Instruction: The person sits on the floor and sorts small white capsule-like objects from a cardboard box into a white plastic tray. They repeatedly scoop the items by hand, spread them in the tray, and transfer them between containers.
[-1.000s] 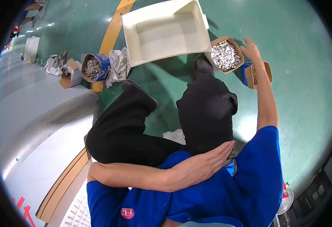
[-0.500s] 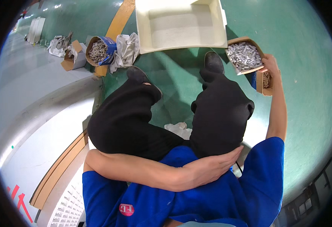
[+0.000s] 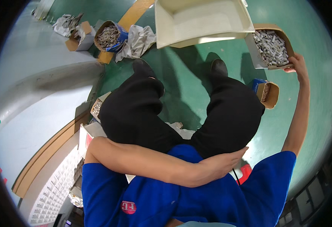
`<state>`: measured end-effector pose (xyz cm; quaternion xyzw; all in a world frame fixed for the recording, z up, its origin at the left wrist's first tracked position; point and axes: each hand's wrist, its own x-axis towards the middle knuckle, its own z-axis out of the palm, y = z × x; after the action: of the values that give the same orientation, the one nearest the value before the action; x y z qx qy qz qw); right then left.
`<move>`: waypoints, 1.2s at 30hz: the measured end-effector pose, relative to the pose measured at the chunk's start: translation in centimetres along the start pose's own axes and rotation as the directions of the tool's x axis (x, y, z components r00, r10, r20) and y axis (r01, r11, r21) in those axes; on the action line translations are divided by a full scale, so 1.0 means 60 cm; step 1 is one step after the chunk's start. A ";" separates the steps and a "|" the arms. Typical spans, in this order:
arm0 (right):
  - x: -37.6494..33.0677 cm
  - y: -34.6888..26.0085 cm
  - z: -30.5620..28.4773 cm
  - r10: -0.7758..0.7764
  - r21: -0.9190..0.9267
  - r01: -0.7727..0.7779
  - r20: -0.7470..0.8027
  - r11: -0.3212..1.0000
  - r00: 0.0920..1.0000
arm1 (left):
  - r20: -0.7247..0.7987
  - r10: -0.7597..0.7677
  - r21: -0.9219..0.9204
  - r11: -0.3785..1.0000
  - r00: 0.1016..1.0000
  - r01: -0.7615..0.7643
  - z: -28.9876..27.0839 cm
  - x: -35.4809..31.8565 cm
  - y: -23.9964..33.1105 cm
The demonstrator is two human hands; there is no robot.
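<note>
At the far right, my right hand (image 3: 298, 67) grips the near right rim of an open cardboard box (image 3: 257, 56). Many short, whitish cylindrical pieces (image 3: 272, 47) fill it. The box appears raised off the floor, with a shadow beside it, its left side close to the corner of a cream plastic tub (image 3: 203, 32). Across my lap runs my left forearm, and my left hand (image 3: 221, 163) rests near my right thigh with its fingers stretched out, holding nothing I can see.
A smaller blue and brown box (image 3: 274, 96) stands on the green floor (image 3: 306, 125) below the held box. To the left are a blue box (image 3: 114, 47) of similar pieces, crumpled plastic (image 3: 137, 41) and an opened carton (image 3: 84, 41). Another small box (image 3: 97, 108) sits beside my left knee.
My right hand has moved the box farther out and to the right, away from the smaller box. The whole view has shifted. My left hand stays across my lap.
</note>
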<state>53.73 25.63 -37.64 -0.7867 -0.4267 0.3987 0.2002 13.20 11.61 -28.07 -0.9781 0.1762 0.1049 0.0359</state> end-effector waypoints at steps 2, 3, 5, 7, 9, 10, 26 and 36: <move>-0.007 0.013 -0.001 0.002 -0.022 -0.002 -0.009 1.000 1.000 | -0.019 0.057 -0.019 0.998 0.998 -0.057 -0.001 -0.008 -0.002; -0.007 0.024 -0.005 0.027 -0.018 -0.027 -0.003 0.999 1.000 | -0.025 0.085 -0.036 0.996 0.996 -0.086 -0.004 -0.012 -0.011; 0.008 0.070 0.003 0.054 -0.028 -0.054 0.005 0.998 0.999 | 0.000 0.032 -0.059 0.998 0.999 -0.032 -0.004 -0.017 -0.013; 0.014 0.120 -0.013 0.140 -0.023 -0.140 -0.029 0.990 0.990 | 0.050 0.033 -0.054 0.998 0.998 -0.030 -0.014 -0.033 -0.032; 0.023 0.151 -0.032 0.220 -0.026 -0.221 -0.026 0.975 0.975 | 0.022 -0.048 -0.069 0.996 0.999 0.049 -0.015 -0.045 -0.037; 0.015 0.155 -0.039 0.242 -0.063 -0.243 -0.030 0.968 0.970 | -0.007 -0.092 -0.064 0.994 0.996 0.091 -0.015 -0.061 -0.032; -0.006 0.087 0.125 0.240 0.295 -0.239 0.032 0.925 0.970 | -0.192 -0.194 -0.401 0.910 0.962 0.104 -0.012 -0.045 -0.083; -0.053 -0.035 0.120 -0.005 0.224 -0.037 0.182 0.974 0.983 | 0.089 -0.931 -0.305 0.312 0.353 0.900 0.159 -0.064 -0.304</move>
<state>45.90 23.97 -39.15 -0.7226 -0.3887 0.5162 0.2455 14.27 31.01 -35.92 -0.9013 -0.4256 0.0408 -0.0701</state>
